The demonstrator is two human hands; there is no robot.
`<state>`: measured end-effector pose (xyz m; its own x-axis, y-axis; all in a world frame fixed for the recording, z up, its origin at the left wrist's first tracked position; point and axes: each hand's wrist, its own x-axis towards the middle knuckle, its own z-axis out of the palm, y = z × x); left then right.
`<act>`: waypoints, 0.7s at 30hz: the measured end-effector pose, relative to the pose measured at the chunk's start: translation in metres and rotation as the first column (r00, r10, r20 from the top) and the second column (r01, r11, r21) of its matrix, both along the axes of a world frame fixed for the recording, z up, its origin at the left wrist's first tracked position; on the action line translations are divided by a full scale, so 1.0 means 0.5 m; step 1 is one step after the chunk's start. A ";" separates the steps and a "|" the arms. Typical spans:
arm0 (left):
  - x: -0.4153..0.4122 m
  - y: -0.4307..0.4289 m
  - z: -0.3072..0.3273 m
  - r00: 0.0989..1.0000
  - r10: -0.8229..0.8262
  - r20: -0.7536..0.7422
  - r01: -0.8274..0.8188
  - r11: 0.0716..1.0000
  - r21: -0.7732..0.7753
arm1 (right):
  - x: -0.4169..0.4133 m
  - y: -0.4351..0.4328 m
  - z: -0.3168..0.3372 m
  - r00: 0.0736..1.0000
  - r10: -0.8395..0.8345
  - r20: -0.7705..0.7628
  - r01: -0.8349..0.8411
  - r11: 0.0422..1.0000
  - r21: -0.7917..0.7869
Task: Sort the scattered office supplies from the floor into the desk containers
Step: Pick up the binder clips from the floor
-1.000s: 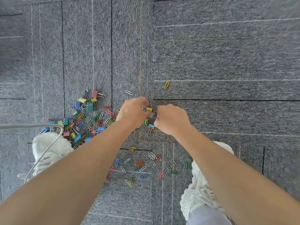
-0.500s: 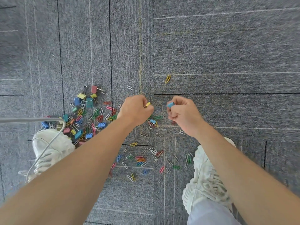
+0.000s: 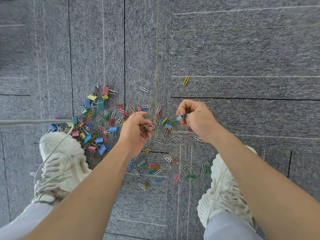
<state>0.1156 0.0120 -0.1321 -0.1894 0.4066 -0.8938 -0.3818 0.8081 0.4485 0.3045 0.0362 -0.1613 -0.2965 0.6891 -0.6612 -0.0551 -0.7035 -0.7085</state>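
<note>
Head view, looking straight down. The person stood over grey carpet tiles (image 3: 225, 49), with a pale left shoe (image 3: 62, 161) and a pale right shoe (image 3: 223, 187) at either side of the scattered supplies.

The left hand (image 3: 136, 129) was held above the floor with its fingers curled around a cluster of clips (image 3: 145, 129); metal wire loops showed between the fingers, but the kind and number of clips could not be told.

The right hand (image 3: 197, 120) was apart from the left and at about the same height. Its thumb and fingertips pinched a light-blue binder clip (image 3: 180, 117), which was clear of the carpet. The other fingers were curled in.

Between and just below the two hands, a floor binder clip (image 3: 168, 126), also blue, lay among a few coloured paper clips.

A dense pile of binder clips (image 3: 97, 118) in blue, green, yellow and pink, mixed with paper clips, lay on the carpet to the left of the left hand and reached the toe of the left shoe.

A looser spread of paper clips (image 3: 152, 166) lay between the two shoes, partly under the left forearm.

Farther out, a white paper clip (image 3: 143, 89) and a yellow paper clip (image 3: 185, 80) each lay alone, well apart from the pile. A pale paper clip (image 3: 196, 51) lay farther out again.

A white cable (image 3: 34, 121) entered from the left edge and curved down over the left shoe.
</note>
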 end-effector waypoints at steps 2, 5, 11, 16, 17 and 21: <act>-0.004 -0.008 -0.003 1.000 0.004 0.001 -0.003 1.000 -0.008 | 0.004 0.002 0.003 0.998 0.008 -0.064 -0.011 0.999 -0.043; -0.010 -0.012 -0.005 1.000 -0.012 0.003 0.012 1.000 -0.007 | 0.002 0.001 0.011 0.959 -0.084 -0.271 0.028 0.978 -0.207; -0.021 -0.009 -0.017 1.000 -0.031 -0.007 0.030 0.998 -0.053 | -0.038 0.000 0.017 0.942 -0.118 -0.315 0.003 0.939 -0.343; -0.049 -0.013 -0.022 0.950 -0.245 -0.194 0.241 0.969 -0.047 | -0.043 0.004 0.010 0.700 0.456 0.550 -0.534 0.845 -0.021; -0.057 -0.015 -0.025 0.917 -0.292 -0.273 0.288 0.956 -0.056 | -0.046 0.002 0.013 0.613 0.482 0.626 -0.598 0.801 -0.031; -0.087 -0.020 -0.040 0.752 -0.400 -0.524 0.405 0.908 -0.111 | -0.077 -0.015 0.028 0.301 0.442 0.845 -0.767 0.638 -0.060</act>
